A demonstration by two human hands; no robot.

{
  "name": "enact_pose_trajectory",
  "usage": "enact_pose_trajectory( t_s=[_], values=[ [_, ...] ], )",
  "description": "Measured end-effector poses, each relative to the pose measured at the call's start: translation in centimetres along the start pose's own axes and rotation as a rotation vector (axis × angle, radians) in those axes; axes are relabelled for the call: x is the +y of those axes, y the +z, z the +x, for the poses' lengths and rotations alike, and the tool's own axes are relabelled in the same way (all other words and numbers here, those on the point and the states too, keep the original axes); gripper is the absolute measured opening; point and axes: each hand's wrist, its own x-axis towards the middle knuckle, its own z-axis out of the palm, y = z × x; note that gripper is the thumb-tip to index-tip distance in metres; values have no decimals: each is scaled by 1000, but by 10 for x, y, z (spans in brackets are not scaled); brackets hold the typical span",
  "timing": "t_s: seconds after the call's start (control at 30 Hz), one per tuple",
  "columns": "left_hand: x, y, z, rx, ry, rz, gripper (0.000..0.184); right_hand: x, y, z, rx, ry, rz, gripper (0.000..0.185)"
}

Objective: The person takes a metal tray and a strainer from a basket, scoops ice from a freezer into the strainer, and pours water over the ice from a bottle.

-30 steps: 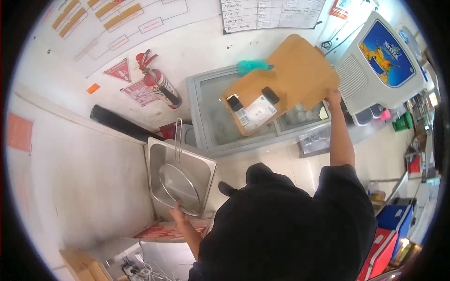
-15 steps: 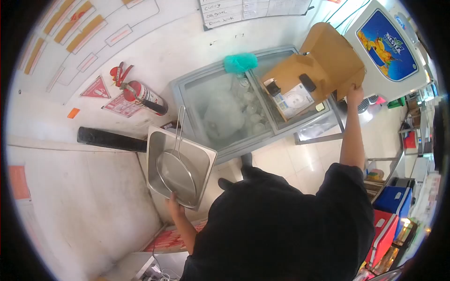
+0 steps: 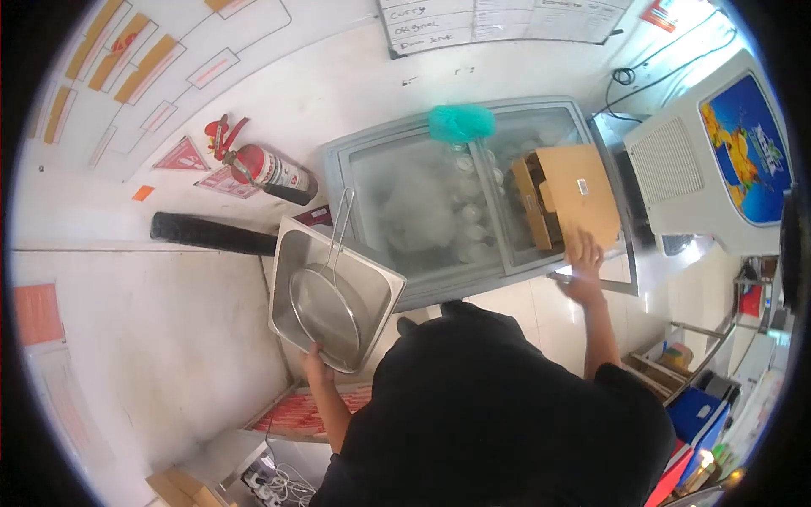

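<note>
My left hand grips the near rim of a deep steel food pan. Inside the pan lies a round wire-mesh strainer, its looped handle sticking up past the far rim. My right hand is at the near edge of a brown cardboard box, fingers stretched out over its folded-down lid. The box sits on the right part of a glass-topped chest freezer. Its contents are mostly hidden under the lid.
A green plastic bag lies on the freezer's far edge. A fire extinguisher hangs on the wall at left, above a black tube-like object. A drink dispenser stands at right. Blue and red boxes are at lower right.
The box lid has come down over the box and its contents. My right hand has moved left and down to the box's near edge. My left hand still holds the pan.
</note>
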Motion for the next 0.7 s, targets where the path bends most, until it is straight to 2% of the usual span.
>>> enact_pose_trajectory(
  t_s=[0.1, 0.17, 0.23, 0.27, 0.3, 0.33, 0.37, 0.4, 0.47, 0.57, 0.67, 0.7],
  values=[
    [4, -19, -10, 15, -7, -21, 44, -77, -21, 19, 101, -208, 278, 99],
    [0, -40, -4, 79, -21, -11, 44, -132, -13, 46, 134, -351, 364, 77],
    [2, -51, -3, 83, 10, -16, 43, -193, 39, 82, 190, -519, 534, 48],
    [2, -58, 1, 76, 23, -19, 43, -233, 46, 99, -8, -494, 486, 34],
    [2, -66, 7, 61, 7, -50, 43, -269, 48, 115, -236, -457, 428, 36],
    [-2, -81, 21, 41, -17, -81, 44, -307, 84, 136, -285, -459, 493, 42],
    [-4, -93, 31, 20, -44, -109, 44, -340, 148, 147, 49, -550, 513, 36],
    [-3, -101, 37, 19, -52, -95, 45, -369, 154, 163, -6, -563, 604, 36],
    [10, -116, 51, 2, -71, -55, 48, -418, 135, 191, -120, -506, 470, 34],
    [28, -141, 74, 12, -146, 36, 52, -470, 172, 209, 2, -256, 235, 32],
    [40, -152, 84, 23, -21, 55, 54, -483, 180, 206, 12, -134, 305, 29],
    [45, -162, 90, 29, -45, 73, 54, -490, 184, 204, 9, -111, 291, 28]
  ],
)
